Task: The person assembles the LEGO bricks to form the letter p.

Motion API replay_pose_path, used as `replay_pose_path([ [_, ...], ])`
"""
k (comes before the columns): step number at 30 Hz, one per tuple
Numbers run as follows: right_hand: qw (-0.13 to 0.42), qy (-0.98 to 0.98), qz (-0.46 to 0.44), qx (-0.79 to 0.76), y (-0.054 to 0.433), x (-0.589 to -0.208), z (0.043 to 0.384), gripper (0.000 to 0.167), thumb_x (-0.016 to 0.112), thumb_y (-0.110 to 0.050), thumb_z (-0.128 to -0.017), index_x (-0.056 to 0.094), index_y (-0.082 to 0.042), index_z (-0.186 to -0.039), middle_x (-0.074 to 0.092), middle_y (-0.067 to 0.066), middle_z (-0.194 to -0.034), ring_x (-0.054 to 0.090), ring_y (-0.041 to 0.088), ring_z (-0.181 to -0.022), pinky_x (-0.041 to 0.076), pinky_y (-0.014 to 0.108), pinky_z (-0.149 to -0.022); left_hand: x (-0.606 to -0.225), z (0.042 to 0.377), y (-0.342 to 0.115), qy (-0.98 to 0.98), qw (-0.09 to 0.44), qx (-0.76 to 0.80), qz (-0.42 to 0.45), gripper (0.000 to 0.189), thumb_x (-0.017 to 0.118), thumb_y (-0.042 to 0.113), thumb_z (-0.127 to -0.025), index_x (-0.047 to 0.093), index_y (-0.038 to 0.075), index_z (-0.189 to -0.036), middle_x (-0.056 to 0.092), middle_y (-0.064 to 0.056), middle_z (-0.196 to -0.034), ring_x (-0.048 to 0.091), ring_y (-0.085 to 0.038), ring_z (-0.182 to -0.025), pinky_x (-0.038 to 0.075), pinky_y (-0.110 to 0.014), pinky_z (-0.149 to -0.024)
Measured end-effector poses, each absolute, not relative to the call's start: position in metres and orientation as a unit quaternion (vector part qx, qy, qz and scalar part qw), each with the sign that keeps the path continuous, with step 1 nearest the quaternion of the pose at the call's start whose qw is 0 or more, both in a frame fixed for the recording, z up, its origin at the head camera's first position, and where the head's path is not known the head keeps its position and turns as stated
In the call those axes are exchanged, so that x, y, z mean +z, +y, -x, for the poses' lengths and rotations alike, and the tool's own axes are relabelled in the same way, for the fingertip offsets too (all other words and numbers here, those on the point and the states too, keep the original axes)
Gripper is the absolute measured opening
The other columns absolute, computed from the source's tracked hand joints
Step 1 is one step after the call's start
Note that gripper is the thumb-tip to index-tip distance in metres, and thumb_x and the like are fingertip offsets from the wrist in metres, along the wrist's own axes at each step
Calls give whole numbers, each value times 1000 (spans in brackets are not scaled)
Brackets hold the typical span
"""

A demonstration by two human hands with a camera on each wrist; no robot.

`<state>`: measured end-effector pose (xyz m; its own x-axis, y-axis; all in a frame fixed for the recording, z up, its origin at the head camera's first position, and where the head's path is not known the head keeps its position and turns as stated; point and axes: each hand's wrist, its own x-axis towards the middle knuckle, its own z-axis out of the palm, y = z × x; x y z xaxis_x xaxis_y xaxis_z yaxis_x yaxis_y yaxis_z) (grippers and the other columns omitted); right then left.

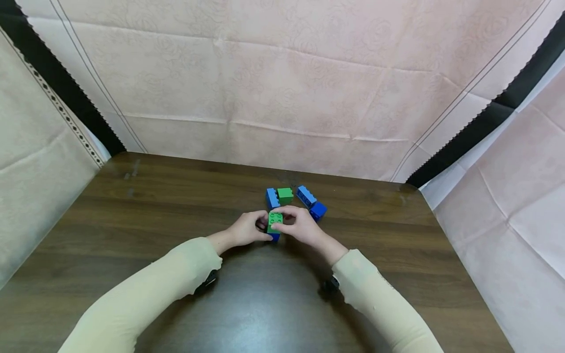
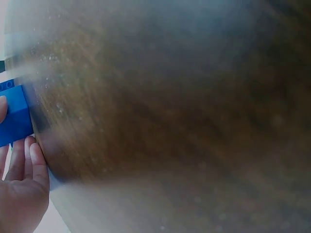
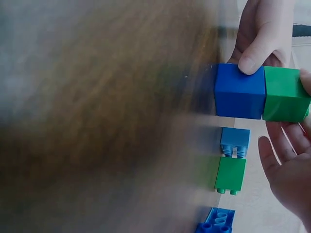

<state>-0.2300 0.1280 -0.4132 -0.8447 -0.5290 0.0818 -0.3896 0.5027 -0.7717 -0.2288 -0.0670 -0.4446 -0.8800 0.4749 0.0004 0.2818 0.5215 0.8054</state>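
Observation:
A green building brick (image 1: 274, 221) with studs on top sits on a dark blue brick (image 3: 240, 92), between both hands. My left hand (image 1: 245, 229) grips the blue brick low down; its thumb presses the blue side in the right wrist view. With thumb and fingers, my right hand (image 1: 302, 226) pinches the green brick (image 3: 286, 94) higher up. In the left wrist view the blue brick (image 2: 15, 114) shows at the left edge, with the left hand (image 2: 22, 199) around it and the green brick out of frame. The two bricks look flush.
Just beyond the hands lie a lighter blue brick (image 1: 272, 198) and a green brick (image 1: 285, 196), side by side. Right of them are another lighter blue brick (image 1: 306, 196) and a dark blue brick (image 1: 318, 211). The brown wooden table (image 1: 132, 220) meets pale cloth walls (image 1: 282, 93).

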Motion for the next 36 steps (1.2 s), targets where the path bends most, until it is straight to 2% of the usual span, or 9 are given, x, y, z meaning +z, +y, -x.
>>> replay_pose_path([
  [5, 73, 863, 284, -411, 130, -413, 229, 39, 72, -22, -82, 63, -10, -119, 65, 8, -115, 60, 22, -106, 49, 41, -93, -444, 228, -67, 865, 113, 437, -218, 29, 77, 15, -77, 55, 8, -95, 63, -5, -96, 59, -15, -90, 52, -32, -85],
  [18, 32, 870, 297, -393, 131, -418, 226, 39, 73, -22, -81, 64, -10, -117, 68, 7, -112, 63, 19, -100, 52, 38, -88, -446, 226, -67, 860, 109, 443, -229, 29, 77, 15, -77, 56, 7, -96, 63, -5, -96, 60, -16, -91, 52, -32, -84],
  [27, 48, 868, 284, -404, 130, -419, 226, 40, 73, -23, -81, 63, -10, -118, 66, 8, -116, 62, 22, -103, 50, 42, -91, -446, 226, -68, 866, 101, 430, -234, 30, 76, 15, -78, 55, 7, -97, 63, -5, -96, 60, -16, -90, 53, -31, -83],
  [36, 52, 867, 275, -413, 129, -420, 225, 42, 71, -24, -83, 62, -11, -121, 64, 9, -119, 62, 23, -104, 52, 36, -87, -442, 225, -70, 870, 99, 424, -232, 34, 76, 20, -79, 58, 7, -105, 65, -5, -97, 60, -15, -90, 53, -33, -84],
])
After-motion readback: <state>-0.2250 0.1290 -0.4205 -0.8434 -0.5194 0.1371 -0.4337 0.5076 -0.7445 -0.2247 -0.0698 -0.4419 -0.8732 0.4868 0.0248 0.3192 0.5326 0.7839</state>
